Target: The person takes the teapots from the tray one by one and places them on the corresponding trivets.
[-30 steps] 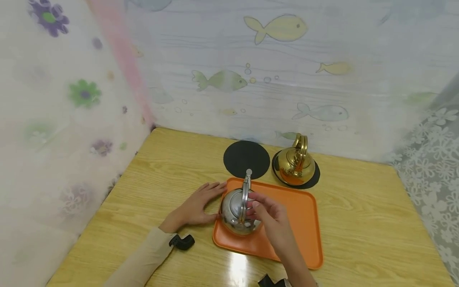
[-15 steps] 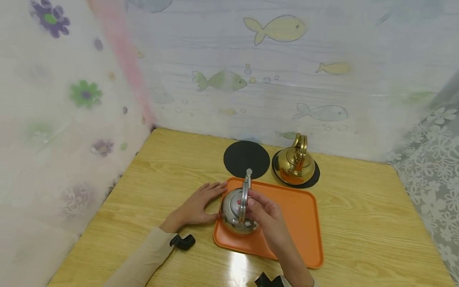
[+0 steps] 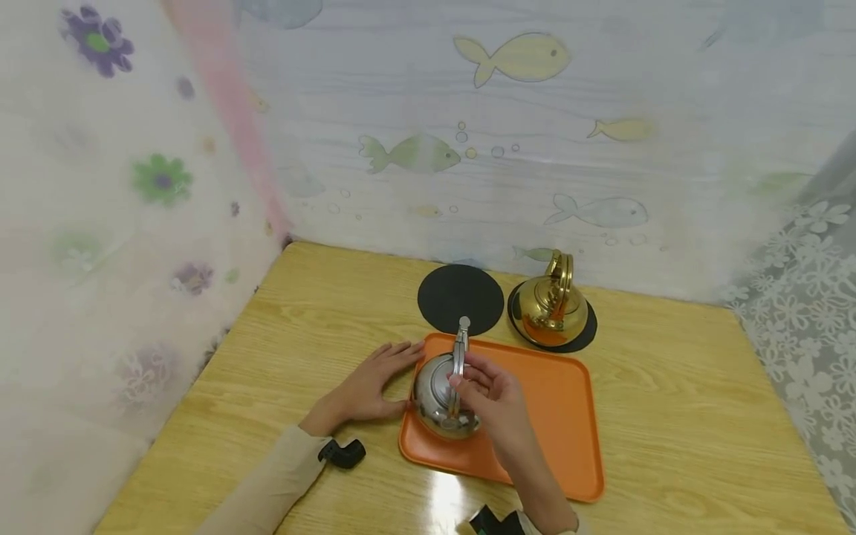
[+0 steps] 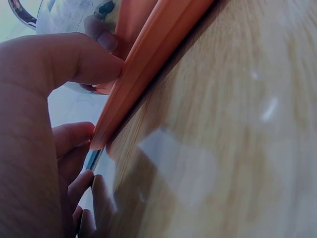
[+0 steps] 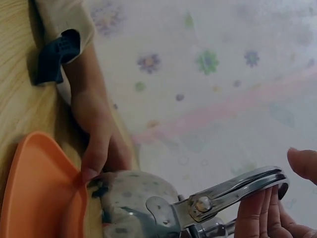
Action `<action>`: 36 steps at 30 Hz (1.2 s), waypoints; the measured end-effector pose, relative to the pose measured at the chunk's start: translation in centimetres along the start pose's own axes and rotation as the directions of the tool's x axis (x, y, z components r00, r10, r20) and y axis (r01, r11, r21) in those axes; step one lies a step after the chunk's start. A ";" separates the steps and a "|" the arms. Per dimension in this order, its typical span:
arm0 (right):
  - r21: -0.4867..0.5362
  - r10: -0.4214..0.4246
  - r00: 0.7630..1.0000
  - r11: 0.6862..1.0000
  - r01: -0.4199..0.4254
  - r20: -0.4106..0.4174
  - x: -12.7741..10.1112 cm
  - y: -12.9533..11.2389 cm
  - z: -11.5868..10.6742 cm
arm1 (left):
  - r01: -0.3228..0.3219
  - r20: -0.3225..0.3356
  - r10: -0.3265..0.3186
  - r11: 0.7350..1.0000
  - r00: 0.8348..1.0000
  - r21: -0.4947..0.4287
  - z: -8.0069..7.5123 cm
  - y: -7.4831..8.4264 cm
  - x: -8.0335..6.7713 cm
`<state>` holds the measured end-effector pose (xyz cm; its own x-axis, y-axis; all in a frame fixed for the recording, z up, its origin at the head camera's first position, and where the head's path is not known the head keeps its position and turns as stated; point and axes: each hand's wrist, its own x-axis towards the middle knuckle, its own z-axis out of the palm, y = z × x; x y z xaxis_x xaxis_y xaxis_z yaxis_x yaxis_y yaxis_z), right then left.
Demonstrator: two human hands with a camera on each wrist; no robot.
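We see the wooden table (image 3: 669,416) under everything, with printed curtains (image 3: 468,148) on three sides. On it sits the orange tray (image 3: 555,416). Both hands work at the tray's left end.

The silver kettle (image 3: 438,394) stands upright in the tray's near-left corner, its handle (image 3: 458,357) raised and running front to back over the lid.

Right hand (image 3: 491,397): forearm comes in from the lower right across the tray, and the hand sits just right of the kettle. Its fingers (image 5: 260,218) are curled at the handle from the right, with the thumb tip (image 5: 303,166) on the other side. We read that as a pinch on the handle. The right wrist view shows the fingertips at the handle's end; full contact of the thumb is not clear there.

Left hand (image 3: 368,386): forearm in a beige sleeve (image 3: 267,490) comes from the lower left. The palm lies flat on the table left of the kettle, with fingers extended toward the tray. The thumb (image 4: 74,62) presses the tray's left rim (image 4: 148,59), and the fingers are straight, gripping nothing.

Beyond the grip, well apart: a black round mat (image 3: 460,299) just past the tray's far edge, and a gold kettle (image 3: 552,305) to its right on a second black mat (image 3: 588,334).
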<state>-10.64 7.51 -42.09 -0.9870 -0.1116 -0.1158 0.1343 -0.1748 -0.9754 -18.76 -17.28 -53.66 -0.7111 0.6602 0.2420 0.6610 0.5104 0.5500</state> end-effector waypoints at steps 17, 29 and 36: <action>-0.005 -0.036 0.996 0.999 0.036 -0.080 0.2 0.8 0.0 | 0.020 0.021 -0.020 1.000 1.000 -0.001 0.5 0.1 0.1; -0.005 -0.002 0.995 1.000 0.002 -0.099 0.3 0.8 -0.1 | 0.016 0.017 -0.016 1.000 1.000 -0.001 0.4 0.3 0.2; -0.008 -0.010 0.997 1.000 0.009 -0.081 0.4 0.9 0.1 | 0.012 0.013 -0.012 1.000 1.000 -0.001 0.1 0.1 0.0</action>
<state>-10.88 7.25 -42.96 -0.9922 -0.0302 -0.1210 0.1244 -0.1681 -0.9779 -18.64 -17.18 -53.65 -0.7161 0.6607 0.2249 0.6519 0.5179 0.5539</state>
